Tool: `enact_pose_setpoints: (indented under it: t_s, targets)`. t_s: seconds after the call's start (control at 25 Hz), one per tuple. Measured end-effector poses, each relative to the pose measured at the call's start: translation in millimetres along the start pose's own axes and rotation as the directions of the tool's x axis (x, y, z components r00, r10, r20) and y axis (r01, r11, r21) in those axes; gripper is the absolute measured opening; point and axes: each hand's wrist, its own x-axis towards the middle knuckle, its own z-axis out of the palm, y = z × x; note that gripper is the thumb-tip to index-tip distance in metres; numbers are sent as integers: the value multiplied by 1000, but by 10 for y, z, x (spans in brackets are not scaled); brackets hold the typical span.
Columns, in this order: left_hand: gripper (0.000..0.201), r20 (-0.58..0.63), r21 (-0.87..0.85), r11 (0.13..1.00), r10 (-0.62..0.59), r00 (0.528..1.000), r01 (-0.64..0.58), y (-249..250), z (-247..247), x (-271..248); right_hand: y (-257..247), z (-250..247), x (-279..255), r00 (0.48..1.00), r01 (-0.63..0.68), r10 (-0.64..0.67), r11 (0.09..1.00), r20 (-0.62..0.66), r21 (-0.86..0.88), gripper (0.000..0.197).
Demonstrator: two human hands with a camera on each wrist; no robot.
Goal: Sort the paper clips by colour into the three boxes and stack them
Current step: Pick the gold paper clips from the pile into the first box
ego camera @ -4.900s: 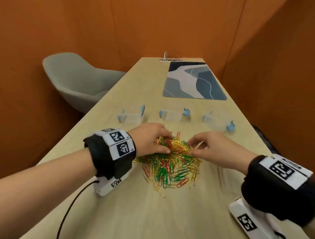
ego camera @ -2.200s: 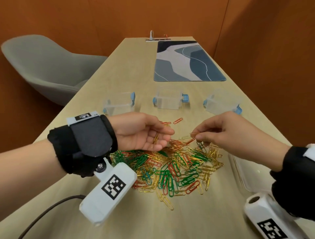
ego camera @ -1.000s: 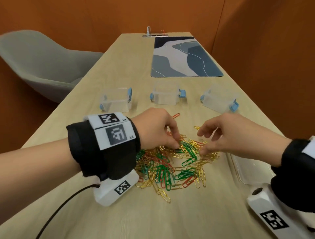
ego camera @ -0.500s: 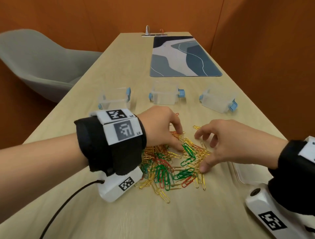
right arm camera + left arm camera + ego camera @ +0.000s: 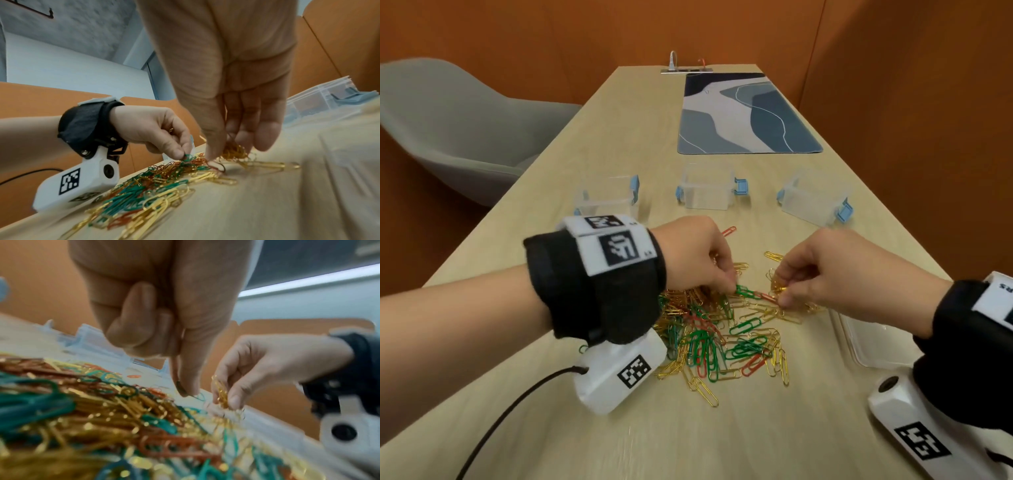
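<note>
Clips (image 5: 722, 335) lie heaped on the table (image 5: 722, 438); left hand (image 5: 688, 260) fingers pinch a green clip (image 5: 744, 292), right hand (image 5: 839, 274) fingers pinch gold clips (image 5: 221, 394)

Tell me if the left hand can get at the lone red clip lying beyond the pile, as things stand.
Probably yes. The lone red clip lies on bare table just past the left hand, short of the middle box, with nothing over it. But that hand is pinching a green clip at the pile.
</note>
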Motion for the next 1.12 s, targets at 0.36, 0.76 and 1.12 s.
enact_pose_setpoints:
  t_s: [0.36,0.76,1.12]
  targets:
    - [42,461,-805,365,-110,880,468,-89,-58,-53,-20,-28,6,995,100,-77,873,-67,477,15]
    - [29,440,-835,317,-104,892,449,-105,-4,-57,-67,-17,-44,996,81,-76,984,-37,157,39]
    - [31,454,-860,227,-74,888,458,-111,23,-145,-93,111,0,987,128,-116,985,113,-112,5]
